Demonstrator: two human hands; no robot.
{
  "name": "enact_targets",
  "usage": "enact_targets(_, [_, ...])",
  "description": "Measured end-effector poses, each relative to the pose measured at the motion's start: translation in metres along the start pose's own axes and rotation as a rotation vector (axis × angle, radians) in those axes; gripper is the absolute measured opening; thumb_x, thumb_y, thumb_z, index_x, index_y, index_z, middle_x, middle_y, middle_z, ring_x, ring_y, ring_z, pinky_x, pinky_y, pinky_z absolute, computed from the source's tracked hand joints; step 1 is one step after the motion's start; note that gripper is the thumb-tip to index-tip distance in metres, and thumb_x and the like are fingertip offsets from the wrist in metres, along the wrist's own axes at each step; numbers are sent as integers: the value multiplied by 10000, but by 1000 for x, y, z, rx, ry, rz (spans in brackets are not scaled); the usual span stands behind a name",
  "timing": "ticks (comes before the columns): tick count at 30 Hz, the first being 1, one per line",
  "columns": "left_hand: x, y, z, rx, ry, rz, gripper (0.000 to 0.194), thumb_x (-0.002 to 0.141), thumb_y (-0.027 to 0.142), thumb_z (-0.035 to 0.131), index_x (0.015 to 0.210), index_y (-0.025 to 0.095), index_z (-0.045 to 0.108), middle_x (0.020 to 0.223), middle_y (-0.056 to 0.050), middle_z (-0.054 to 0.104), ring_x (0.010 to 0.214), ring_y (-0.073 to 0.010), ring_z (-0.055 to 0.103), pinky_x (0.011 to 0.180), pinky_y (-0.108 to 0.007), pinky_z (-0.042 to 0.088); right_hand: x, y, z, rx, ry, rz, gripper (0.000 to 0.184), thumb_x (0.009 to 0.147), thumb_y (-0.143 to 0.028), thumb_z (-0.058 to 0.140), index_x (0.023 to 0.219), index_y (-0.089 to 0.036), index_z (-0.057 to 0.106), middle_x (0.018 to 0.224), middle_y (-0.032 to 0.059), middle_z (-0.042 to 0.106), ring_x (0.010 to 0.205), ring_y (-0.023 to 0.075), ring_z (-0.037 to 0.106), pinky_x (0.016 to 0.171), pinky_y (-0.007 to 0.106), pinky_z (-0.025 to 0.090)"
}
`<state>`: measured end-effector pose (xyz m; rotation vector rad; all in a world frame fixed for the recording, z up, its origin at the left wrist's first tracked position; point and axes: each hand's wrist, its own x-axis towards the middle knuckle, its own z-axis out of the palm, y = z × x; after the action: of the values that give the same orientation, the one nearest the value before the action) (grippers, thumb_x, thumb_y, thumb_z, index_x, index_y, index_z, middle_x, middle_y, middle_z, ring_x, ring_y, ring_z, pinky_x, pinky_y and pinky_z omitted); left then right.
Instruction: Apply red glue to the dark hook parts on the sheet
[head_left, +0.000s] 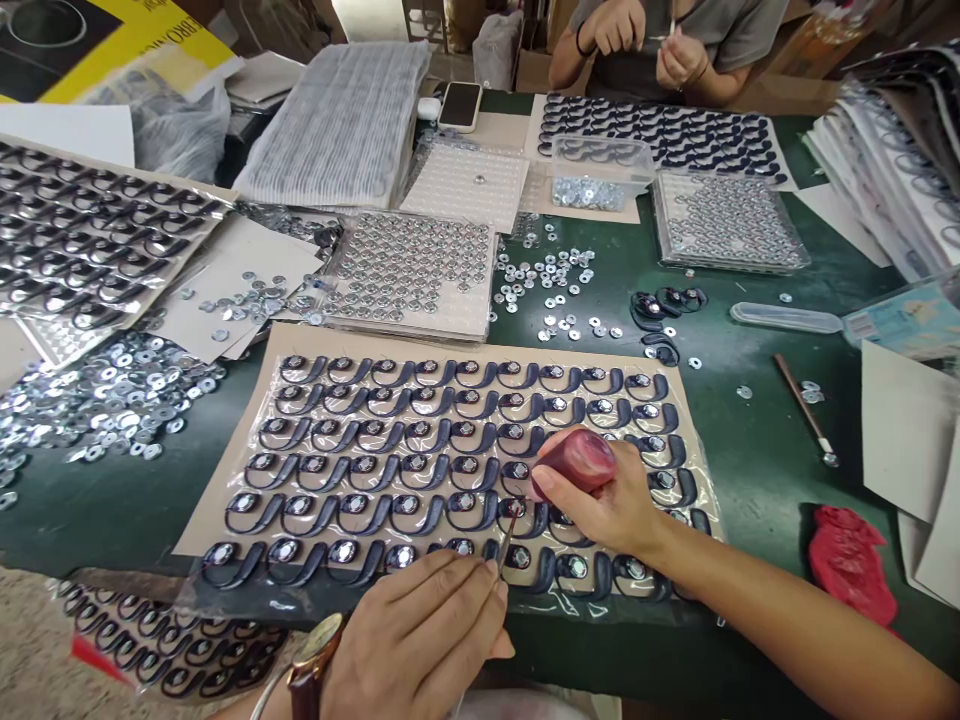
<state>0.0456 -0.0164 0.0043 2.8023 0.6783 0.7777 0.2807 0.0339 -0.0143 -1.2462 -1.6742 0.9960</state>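
Observation:
A card sheet [217, 500] under clear film lies in front of me, bearing rows of dark curled pieces [409, 510] with shiny round metal centres. My right hand [607, 500] is wrapped around a dark red, rounded squeeze bottle [581, 460], tilted over the right half of the sheet; its lower end is hidden by my fingers. My left hand [427, 630], wearing a wristwatch [319, 640], rests at the sheet's front edge. Between its fingers is a thin pointed metal tool [508, 540], perhaps tweezers, with its tip at a piece in the second row from the front.
Loose metal discs [127, 400] are heaped at left; more discs [547, 285] lie beyond the sheet. A packed tray [727, 225], a clear box [600, 175], a brown stick [802, 405] and a red crumpled item [851, 565] occupy the right. Across the table, a co-worker's hands [645, 40] work.

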Motion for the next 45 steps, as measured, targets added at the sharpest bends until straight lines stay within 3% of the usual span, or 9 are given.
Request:
enact_targets(18, [6, -3, -7, -41, -23, -6, 204, 884, 150, 588, 1052, 62, 664, 1033, -99, 714, 980, -214, 675, 846, -348, 590, -2, 2, 1, -8, 58, -70, 107, 816, -301, 650, 828, -195, 643, 560, -16, 626, 470, 132, 590, 482, 253, 510])
enact_targets(33, [6, -13, -11, -215, -12, -203, 234, 922, 108, 466, 1092, 103, 627, 1017, -96, 701, 975, -166, 651, 863, -305, 548, -2, 2, 0, -5, 23, -91, 106, 806, -275, 650, 831, -178, 618, 596, 7, 663, 471, 145, 611, 485, 265, 524])
enact_targets(45, [7, -20, -9, -339, 107, -360, 199, 876, 55, 529, 1014, 127, 653, 963, -46, 704, 907, -113, 652, 841, -235, 504, -4, 2, 3, -8, -44, -101, 152, 790, -302, 691, 842, -181, 614, 632, 1, 649, 511, 131, 599, 507, 250, 498])
